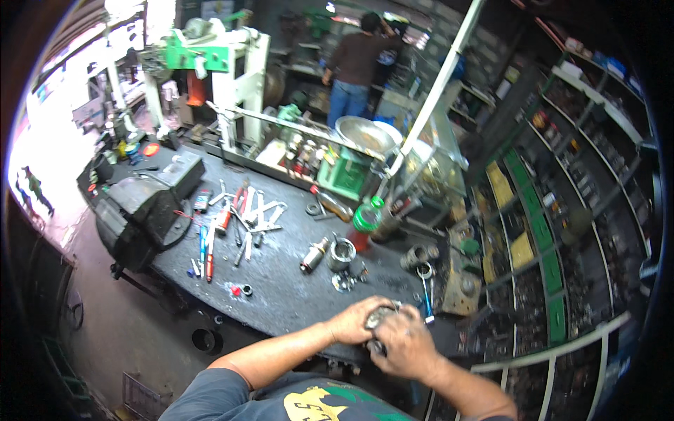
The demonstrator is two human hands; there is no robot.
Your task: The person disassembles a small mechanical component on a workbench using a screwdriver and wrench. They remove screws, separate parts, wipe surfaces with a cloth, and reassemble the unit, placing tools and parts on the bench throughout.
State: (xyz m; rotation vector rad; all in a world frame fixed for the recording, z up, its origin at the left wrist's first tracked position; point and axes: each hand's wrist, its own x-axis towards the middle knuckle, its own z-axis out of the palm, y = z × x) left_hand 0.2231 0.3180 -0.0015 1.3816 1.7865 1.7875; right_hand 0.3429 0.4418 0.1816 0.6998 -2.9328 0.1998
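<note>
Close to my body, at the bench's front edge, both hands meet around a round grey metal part (379,318). My left hand (351,321) wraps its left side, fingers closed over it. My right hand (406,344) lies against its right side with bent fingers, somewhat blurred; a dark piece shows below its fingers, and I cannot make out what it is. Just beyond the hands stand an open metal cylinder housing (342,254) and a cylindrical metal part (314,255) lying on its side. A blue-handled tool (427,298) lies right of the hands.
A black bench vise (137,203) occupies the left end of the dark workbench (281,302). Wrenches (260,210) and screwdrivers (210,256) lie nearby. A green-capped bottle (365,219) stands farther back. Shelves (554,231) of parts line the right. Another person (357,67) stands at the back.
</note>
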